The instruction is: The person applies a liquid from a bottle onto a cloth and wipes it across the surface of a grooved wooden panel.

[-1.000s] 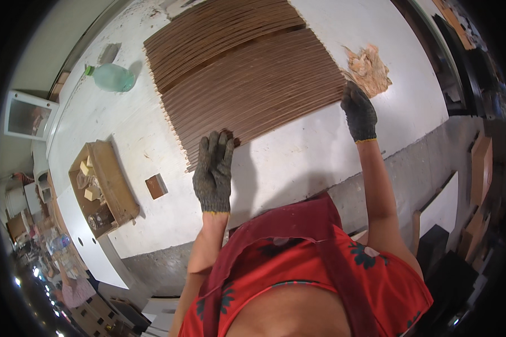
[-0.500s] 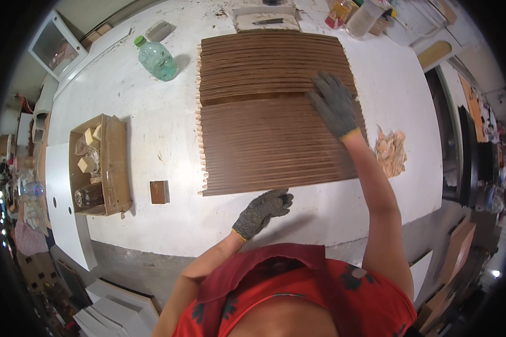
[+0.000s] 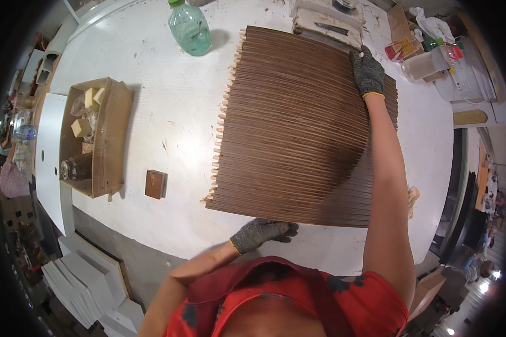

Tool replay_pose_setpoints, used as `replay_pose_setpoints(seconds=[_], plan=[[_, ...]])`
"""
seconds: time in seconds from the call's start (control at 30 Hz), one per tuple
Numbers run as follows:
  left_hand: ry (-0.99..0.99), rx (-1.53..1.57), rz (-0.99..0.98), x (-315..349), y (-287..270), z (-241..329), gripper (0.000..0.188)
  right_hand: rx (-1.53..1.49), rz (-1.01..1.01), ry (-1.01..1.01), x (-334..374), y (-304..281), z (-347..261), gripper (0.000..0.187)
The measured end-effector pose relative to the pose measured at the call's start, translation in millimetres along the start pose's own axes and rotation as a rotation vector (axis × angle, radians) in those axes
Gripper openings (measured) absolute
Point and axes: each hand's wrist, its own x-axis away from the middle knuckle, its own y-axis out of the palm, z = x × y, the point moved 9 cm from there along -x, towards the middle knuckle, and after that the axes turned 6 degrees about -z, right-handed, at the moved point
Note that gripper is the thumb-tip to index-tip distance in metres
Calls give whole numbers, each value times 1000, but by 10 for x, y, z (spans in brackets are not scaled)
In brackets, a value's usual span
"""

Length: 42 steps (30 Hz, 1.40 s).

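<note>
Many dark brown wooden strips [image 3: 287, 129] lie side by side on the white table, pale pegs sticking out at their left ends. My right hand [image 3: 369, 73], in a grey glove with a yellow cuff, bends its fingers over the far edge of the strips near their right end. A small pale spot shows by its fingertips; I cannot make out what it is. Against the near edge rests my left hand [image 3: 261, 235], gloved alike, its fingers stretched to the right. Parts of the strips on the right are behind my right forearm.
On the left stand a cardboard box [image 3: 109, 140] with pale blocks and a jar, and a small brown block [image 3: 155, 184]. A green-tinted bottle [image 3: 190, 29] is beyond. A whitish tray [image 3: 326, 28] holds a dark blade-like tool. Shavings [image 3: 413, 201] lie right of my forearm.
The gap across the strips has closed. My right hand has moved from on top of them to their far edge. My left hand stays by the near edge; the view has turned.
</note>
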Motion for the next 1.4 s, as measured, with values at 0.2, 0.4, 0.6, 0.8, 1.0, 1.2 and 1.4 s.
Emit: replay_pose_setpoints(seconds=[0.2, 0.4, 0.6, 0.8, 1.0, 1.2, 1.4], plan=[[-16, 75, 25, -5, 39, 6, 42, 160, -210, -310, 11, 65, -490, 56], [-69, 113, 82, -87, -22, -90, 40, -72, -153, -327, -170, 467, -1000, 60], [13, 252, -45, 97, 217, -106, 46, 122, -405, -261, 172, 346, -1228, 56], [-32, 300, -36, 399, 346, -288, 48, 289, -380, -330, 766, 136, -1380, 40], [-74, 299, -38, 460, 377, -484, 44, 164, -325, -264, 960, 201, -1238, 49], [29, -200, 151, 683, 349, -330, 36, 202, -90, -450, 1867, -63, -1342, 60], [83, 157, 318, 1269, 38, -110, 38, -72, -190, -767, 3677, -506, -1253, 57]])
